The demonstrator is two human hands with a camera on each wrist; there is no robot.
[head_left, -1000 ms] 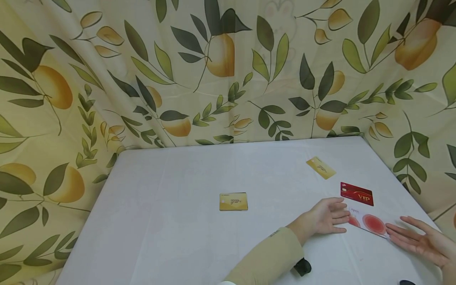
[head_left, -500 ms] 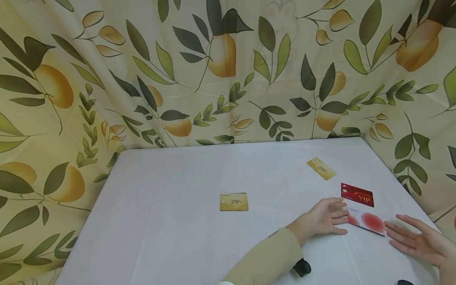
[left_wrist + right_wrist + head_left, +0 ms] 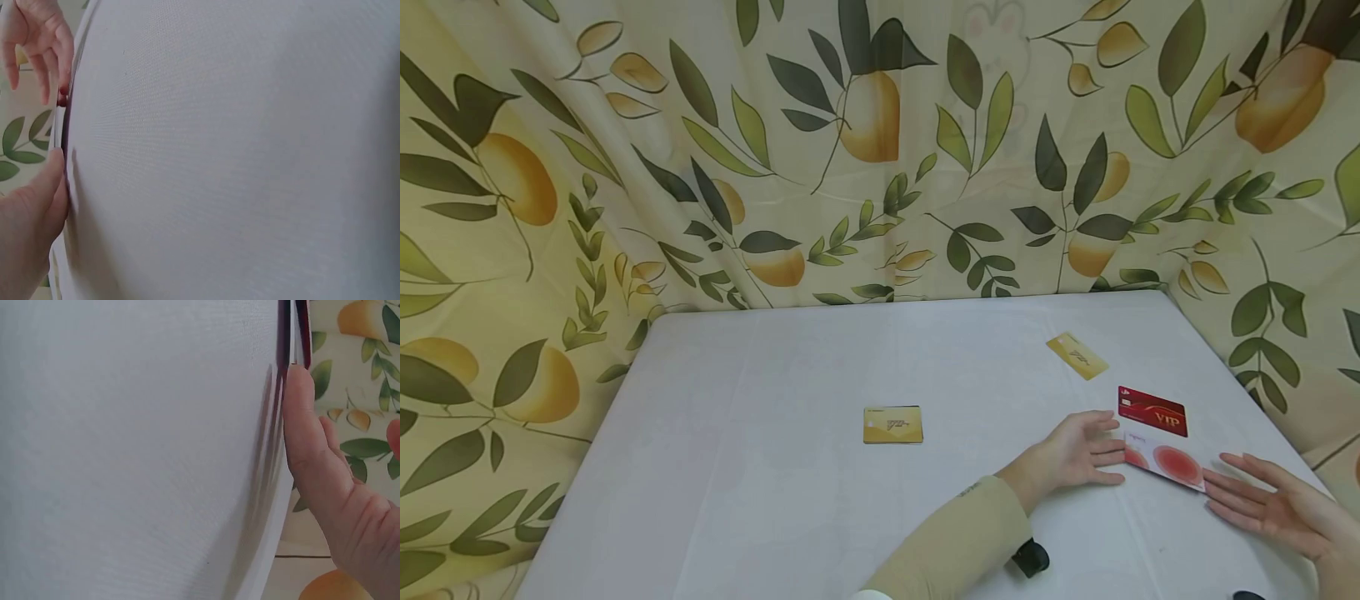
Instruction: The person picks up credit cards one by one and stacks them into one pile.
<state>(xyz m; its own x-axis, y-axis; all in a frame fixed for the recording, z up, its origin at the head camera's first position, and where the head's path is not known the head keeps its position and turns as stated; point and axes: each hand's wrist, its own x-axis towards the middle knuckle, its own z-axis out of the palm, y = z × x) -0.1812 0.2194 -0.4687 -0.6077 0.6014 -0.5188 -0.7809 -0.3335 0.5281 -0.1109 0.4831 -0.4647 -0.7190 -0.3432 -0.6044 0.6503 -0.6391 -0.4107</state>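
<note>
A white card with red circles lies between my two hands on the white table. My left hand touches its left end with straight fingers. At the opposite end, the extended fingertips of my right hand rest against the card. In the left wrist view, the card's thin edge runs between my left hand and the other hand's fingers. The right wrist view shows my right hand with a fingertip at the card's end. Just behind lies a red VIP card, apart from my palms.
A gold card lies slanted at the back right. Another gold card or small stack sits near the table's middle. A black object shows below my left sleeve. Patterned curtains surround the white table.
The white card with red circles has slid slightly left, away from its earlier place. Both hands have shifted left with it. The VIP card and the gold cards stay put.
</note>
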